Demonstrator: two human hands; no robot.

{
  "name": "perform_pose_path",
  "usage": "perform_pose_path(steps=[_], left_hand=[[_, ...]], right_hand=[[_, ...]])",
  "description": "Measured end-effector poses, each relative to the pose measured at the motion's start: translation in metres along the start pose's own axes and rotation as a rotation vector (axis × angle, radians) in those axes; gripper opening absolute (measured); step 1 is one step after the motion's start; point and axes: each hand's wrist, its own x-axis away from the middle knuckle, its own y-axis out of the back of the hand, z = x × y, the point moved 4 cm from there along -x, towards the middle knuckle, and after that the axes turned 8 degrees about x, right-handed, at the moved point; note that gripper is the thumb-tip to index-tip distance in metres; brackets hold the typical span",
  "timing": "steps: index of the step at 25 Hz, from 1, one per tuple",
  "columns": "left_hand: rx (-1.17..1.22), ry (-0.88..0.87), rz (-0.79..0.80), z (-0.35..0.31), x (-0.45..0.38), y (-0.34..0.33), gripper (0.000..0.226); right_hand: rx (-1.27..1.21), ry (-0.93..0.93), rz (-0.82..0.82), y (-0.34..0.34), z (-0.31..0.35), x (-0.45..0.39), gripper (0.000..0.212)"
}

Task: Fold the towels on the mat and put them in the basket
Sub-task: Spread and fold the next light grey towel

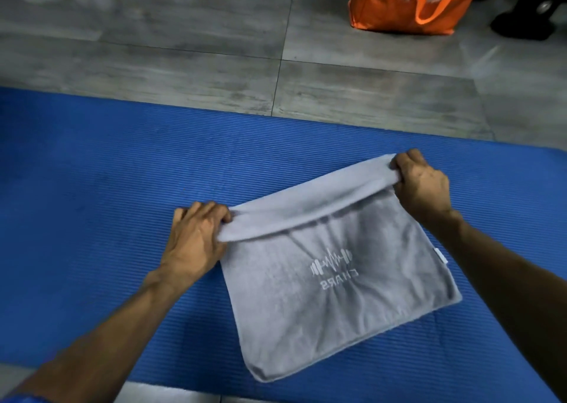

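Head view: a grey towel (331,283) lies on a blue ribbed mat (92,172) in the lower middle and right of the frame, set at a slant so that one corner points toward the bottom edge. Its far edge is lifted off the mat and rolled back toward the camera as a soft tube, overhanging the flat part beneath. A white logo of a barbell with lettering under it shows upside down near the middle of the flat part, and a small white tag sticks out from the towel's right edge.

The left hand (196,237), at centre left, grips the left end of the rolled edge, fingers curled round the cloth with the knuckles up. The right hand (420,184), right of centre and higher in the frame, grips the other end in the same manner, fingers wrapped over the fabric. Both forearms are bare and reach in from the bottom corners.

Beyond the mat lies a grey tiled floor (214,49). An orange bag (399,6) stands on it at the upper right, and a dark shape beside it at the far right edge is too unclear to name.
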Motion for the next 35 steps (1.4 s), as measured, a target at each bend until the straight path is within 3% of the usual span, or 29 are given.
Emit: perform_pose_path(steps=[6, 9, 11, 13, 16, 18, 21, 24, 27, 31, 35], left_hand=[[-0.087, 0.016, 0.204, -0.013, 0.041, -0.035, 0.048], [-0.142, 0.02, 0.293, -0.015, 0.046, -0.032, 0.046], [-0.171, 0.05, 0.281, -0.022, 0.038, -0.026, 0.034], [-0.169, 0.056, 0.262, -0.038, 0.029, -0.024, 0.037], [0.028, 0.082, 0.357, -0.048, 0.03, -0.045, 0.062], [0.09, 0.119, 0.432, -0.038, 0.041, -0.058, 0.059], [0.111, 0.146, 0.466, -0.018, 0.053, -0.065, 0.052], [0.19, 0.147, 0.388, -0.013, 0.044, -0.059, 0.055], [0.292, 0.206, 0.184, -0.014, 0.019, -0.046, 0.039], [0.32, 0.375, 0.416, -0.001, -0.015, -0.046, 0.077], [0.248, 0.406, 0.522, 0.002, -0.028, -0.041, 0.089]], right_hand=[[0.077, -0.046, 0.206, -0.02, -0.014, 0.042, 0.031], [0.146, -0.089, 0.333, -0.021, -0.012, 0.046, 0.031], [0.231, -0.071, 0.278, -0.014, -0.002, 0.038, 0.031], [0.155, -0.004, 0.192, -0.011, 0.016, 0.03, 0.042], [-0.007, 0.131, 0.312, -0.031, 0.039, 0.032, 0.048], [-0.036, 0.135, 0.386, -0.048, 0.037, 0.041, 0.046], [-0.02, 0.088, 0.321, -0.053, 0.018, 0.043, 0.042], [-0.07, 0.099, 0.26, -0.047, 0.012, 0.024, 0.038], [-0.147, 0.123, 0.316, -0.048, 0.011, 0.0, 0.055], [-0.17, 0.23, 0.686, -0.053, 0.012, -0.034, 0.094], [-0.149, 0.136, 0.698, -0.063, 0.004, -0.049, 0.083]])
